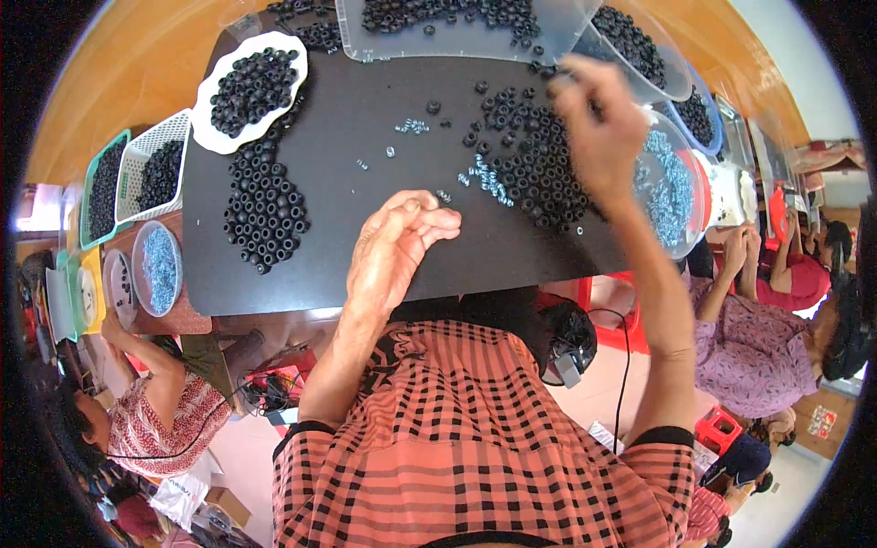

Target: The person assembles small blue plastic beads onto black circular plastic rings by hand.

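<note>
Picking among the black rings (546, 169), heaped on the worktop (338, 137), seems the current step. The right hand (603, 132) blurs at their edge, grip unclear; the left hand (393, 242) curls, fingers together, contents hidden. The next move likely needs a light fingertip pinch.

This looks like a small workshop for handwork: a dark table (347, 114) bears loose heaps of black rings (265, 205), with more in a clear bin (375, 56), a white basket (131, 169) and (rather homely) a scalloped plate (219, 141). Round tubs (177, 260) of tiny blue pieces (669, 187) flank it. Other people are close by, one in patterned red and white (160, 425), another in purple (763, 342), and a red plastic stool (717, 429) stands on the floor.
</note>
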`<state>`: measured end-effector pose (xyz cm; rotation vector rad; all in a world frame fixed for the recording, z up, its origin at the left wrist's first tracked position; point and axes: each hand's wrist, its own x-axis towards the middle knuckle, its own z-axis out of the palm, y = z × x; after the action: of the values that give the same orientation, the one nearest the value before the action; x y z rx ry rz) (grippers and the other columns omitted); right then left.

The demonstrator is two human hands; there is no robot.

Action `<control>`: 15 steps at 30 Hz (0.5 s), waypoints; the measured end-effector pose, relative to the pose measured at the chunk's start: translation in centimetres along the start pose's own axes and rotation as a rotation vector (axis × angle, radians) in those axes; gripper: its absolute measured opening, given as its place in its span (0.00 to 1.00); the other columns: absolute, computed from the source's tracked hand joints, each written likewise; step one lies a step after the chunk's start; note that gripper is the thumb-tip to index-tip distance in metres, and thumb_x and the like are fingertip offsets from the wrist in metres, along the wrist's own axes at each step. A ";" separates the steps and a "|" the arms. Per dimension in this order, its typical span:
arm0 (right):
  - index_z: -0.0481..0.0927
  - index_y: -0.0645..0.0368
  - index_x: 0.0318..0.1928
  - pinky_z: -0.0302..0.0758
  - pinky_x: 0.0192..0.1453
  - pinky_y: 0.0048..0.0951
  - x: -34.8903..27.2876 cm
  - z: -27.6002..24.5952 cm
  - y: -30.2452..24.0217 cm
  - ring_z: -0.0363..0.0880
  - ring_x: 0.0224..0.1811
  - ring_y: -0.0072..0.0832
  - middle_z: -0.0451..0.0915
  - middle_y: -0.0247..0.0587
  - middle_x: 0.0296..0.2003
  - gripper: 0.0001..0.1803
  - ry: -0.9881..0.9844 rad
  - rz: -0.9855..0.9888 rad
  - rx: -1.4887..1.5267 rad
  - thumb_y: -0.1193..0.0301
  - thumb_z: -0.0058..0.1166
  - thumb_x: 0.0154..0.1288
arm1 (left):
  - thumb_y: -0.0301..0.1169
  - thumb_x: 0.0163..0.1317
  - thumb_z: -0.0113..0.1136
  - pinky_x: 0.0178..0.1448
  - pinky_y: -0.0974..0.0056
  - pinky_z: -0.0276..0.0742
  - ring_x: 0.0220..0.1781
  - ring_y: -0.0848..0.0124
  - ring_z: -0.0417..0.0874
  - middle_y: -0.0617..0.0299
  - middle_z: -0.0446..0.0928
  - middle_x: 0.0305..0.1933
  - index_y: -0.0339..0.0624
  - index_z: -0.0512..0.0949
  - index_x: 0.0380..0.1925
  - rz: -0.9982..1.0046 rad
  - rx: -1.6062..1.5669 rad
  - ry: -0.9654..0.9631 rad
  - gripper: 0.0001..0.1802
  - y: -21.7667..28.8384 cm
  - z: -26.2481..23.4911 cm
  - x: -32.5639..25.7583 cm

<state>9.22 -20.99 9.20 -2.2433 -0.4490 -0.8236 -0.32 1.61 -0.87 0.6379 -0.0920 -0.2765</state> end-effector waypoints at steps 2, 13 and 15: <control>0.81 0.57 0.42 0.75 0.41 0.30 3.9 -1.6 4.3 0.78 0.34 0.35 0.80 0.40 0.36 0.13 0.101 -0.001 -0.119 0.73 0.62 0.54 | 0.38 0.70 0.46 0.57 0.57 0.75 0.49 0.58 0.81 0.44 0.80 0.40 0.29 0.71 0.46 0.002 -0.011 -0.008 0.19 -0.1 0.2 0.0; 0.79 0.59 0.38 0.76 0.47 0.36 5.6 10.8 1.6 0.80 0.40 0.41 0.80 0.44 0.36 0.09 -0.276 -0.321 0.112 0.76 0.53 0.55 | 0.34 0.68 0.47 0.56 0.59 0.73 0.47 0.58 0.80 0.50 0.78 0.39 0.30 0.72 0.43 -0.050 0.005 0.066 0.15 0.2 1.4 -0.5; 0.78 0.60 0.39 0.76 0.48 0.38 5.7 13.8 1.0 0.78 0.41 0.42 0.79 0.45 0.37 0.10 -0.329 -0.372 0.178 0.75 0.52 0.54 | 0.33 0.68 0.49 0.56 0.59 0.73 0.46 0.60 0.81 0.50 0.78 0.38 0.30 0.72 0.42 -0.054 -0.052 0.056 0.14 0.0 1.5 -0.4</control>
<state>19.89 -11.40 4.83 -2.1610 -1.0773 -0.5627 -0.97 0.85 0.28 0.5963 -0.0139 -0.3117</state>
